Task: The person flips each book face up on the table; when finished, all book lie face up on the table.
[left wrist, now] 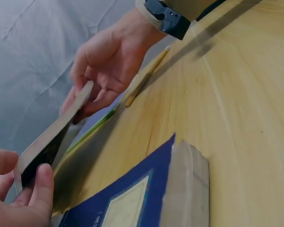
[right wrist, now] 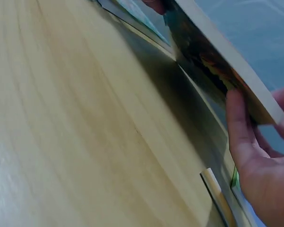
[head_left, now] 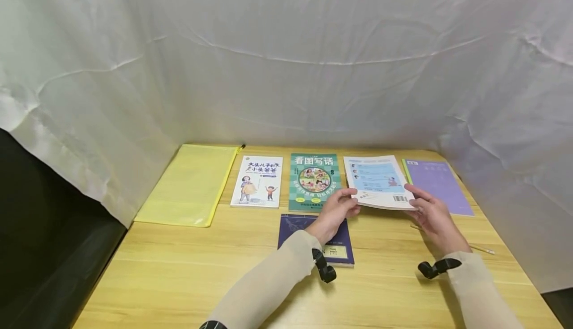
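Note:
A white paperback book (head_left: 375, 172) with a pale blue text panel and a barcode faces up at the back right. My left hand (head_left: 333, 213) pinches its near left corner, thumb on top. At the near right corner my right hand (head_left: 435, 218) grips it between thumb and fingers. Its near edge is raised over the table, and in the right wrist view a dark picture cover (right wrist: 203, 61) shows on its underside. Below my left wrist lies a thick dark blue book (head_left: 291, 227), partly hidden by that forearm.
Left of the held book lie a green book (head_left: 295, 177), a white picture-cover book (head_left: 257, 182) and a yellow zip pouch (head_left: 188, 185). A purple notebook (head_left: 440, 182) lies to the right. A pencil (head_left: 482, 249) lies partly under my right hand. White sheeting (head_left: 286, 70) encloses the table's back and sides.

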Tool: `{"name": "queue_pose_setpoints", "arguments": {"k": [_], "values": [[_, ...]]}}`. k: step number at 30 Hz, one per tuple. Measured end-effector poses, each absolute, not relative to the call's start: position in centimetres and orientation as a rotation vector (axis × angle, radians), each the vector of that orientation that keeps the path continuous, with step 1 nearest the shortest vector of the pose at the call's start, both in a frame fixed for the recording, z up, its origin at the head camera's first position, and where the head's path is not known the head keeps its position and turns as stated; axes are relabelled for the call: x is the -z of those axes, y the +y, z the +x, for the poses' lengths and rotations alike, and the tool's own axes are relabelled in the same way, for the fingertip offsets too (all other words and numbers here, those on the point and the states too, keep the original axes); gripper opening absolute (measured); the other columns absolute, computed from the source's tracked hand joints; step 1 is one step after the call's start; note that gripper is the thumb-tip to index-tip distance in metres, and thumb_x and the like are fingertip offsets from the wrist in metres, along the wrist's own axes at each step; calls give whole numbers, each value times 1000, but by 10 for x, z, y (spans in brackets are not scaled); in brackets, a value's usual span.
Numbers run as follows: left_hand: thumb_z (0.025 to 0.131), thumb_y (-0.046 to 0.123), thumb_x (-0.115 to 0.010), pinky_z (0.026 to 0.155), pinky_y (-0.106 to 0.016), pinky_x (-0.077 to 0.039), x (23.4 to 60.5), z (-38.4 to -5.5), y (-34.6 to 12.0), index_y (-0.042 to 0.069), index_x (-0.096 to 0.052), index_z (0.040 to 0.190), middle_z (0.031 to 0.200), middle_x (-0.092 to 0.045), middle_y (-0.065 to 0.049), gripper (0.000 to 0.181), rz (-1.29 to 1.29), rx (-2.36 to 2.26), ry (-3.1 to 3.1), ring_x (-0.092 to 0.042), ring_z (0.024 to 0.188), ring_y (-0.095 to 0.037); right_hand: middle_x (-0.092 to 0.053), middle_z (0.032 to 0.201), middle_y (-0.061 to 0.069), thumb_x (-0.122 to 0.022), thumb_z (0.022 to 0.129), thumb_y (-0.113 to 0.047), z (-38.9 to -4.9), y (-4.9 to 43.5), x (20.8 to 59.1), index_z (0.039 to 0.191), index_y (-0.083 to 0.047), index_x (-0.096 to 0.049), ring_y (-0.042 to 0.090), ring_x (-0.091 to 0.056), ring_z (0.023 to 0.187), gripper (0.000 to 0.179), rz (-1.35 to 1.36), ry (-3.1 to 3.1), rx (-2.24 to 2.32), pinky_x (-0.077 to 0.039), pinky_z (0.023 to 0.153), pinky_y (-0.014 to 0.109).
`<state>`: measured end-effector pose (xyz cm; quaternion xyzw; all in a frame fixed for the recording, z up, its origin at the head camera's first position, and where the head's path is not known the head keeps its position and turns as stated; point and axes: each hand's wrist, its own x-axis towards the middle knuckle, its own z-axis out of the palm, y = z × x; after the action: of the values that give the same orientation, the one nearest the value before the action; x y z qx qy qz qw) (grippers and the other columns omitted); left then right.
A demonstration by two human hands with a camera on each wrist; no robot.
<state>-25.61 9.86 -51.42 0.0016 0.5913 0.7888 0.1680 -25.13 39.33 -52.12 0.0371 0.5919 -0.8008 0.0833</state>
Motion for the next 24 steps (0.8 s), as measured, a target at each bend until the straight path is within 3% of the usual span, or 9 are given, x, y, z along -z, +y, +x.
{"name": "queue_pose_setpoints", "arguments": {"k": [4,8,12,14,16,18,19,21,24], "values": [[109,9,-65,103,-37,-66,515,-255,97,8,-69,137,119,-71,-10,29,-8,-2267,1698,-75,106,-23,-11,183,-3,-59,108,3,-250,393,525,168,-18,-43,-1,-53,100,65,73,1785,2341,-55,78,13],[109,6,-63,105,-40,-65,515,-254,94,9,-72,132,128,-67,-10,25,-9,-2251,1744,-77,108,-27,8,185,-5,-50,108,11,-248,394,531,171,-16,-33,-1,-54,113,71,-82,1622,2387,-57,79,12],[107,0,-63,105,-41,-65,514,-254,90,13,-74,131,134,-64,-9,29,5,-2237,1764,-78,108,-29,22,183,-8,-37,109,14,-247,394,535,175,-15,-17,-4,-53,109,74,-234,1525,2380,-54,79,8],[106,-2,-62,104,-41,-66,515,-255,88,15,-74,132,135,-64,-9,33,16,-2237,1771,-78,106,-27,11,184,-10,-42,112,8,-247,393,536,174,-15,-24,-6,-53,112,68,-218,1561,2378,-54,86,5],[106,-3,-62,103,-41,-66,517,-256,84,16,-74,133,138,-65,-9,36,28,-2233,1783,-78,103,-24,-15,181,-8,-51,114,-3,-249,390,535,169,-16,-40,-6,-54,113,58,-148,1676,2370,-55,86,7],[106,-5,-61,102,-41,-67,519,-255,80,17,-74,134,141,-64,-9,38,40,-2224,1791,-77,102,-21,-42,166,-6,-59,113,-10,-250,387,535,162,-15,-53,-4,-58,123,49,-80,1752,2374,-59,92,13],[106,-5,-60,101,-41,-67,519,-255,78,17,-74,134,143,-64,-9,39,49,-2214,1795,-77,101,-20,-51,155,-8,-61,112,-11,-251,385,534,159,-14,-57,-1,-63,116,47,-50,1777,2379,-62,89,17],[106,-5,-60,100,-40,-67,519,-254,73,19,-74,135,147,-62,-8,40,71,-2195,1803,-76,102,-19,-56,143,-10,-61,111,-5,-250,383,534,160,-13,-55,4,-69,113,50,-50,1801,2379,-65,87,22],[106,-3,-60,98,-37,-68,518,-255,64,21,-74,138,151,-61,-8,42,111,-2174,1805,-76,104,-18,-51,147,-10,-58,109,5,-249,380,533,169,-13,-40,8,-71,118,66,-105,1767,2379,-65,95,25]]}}
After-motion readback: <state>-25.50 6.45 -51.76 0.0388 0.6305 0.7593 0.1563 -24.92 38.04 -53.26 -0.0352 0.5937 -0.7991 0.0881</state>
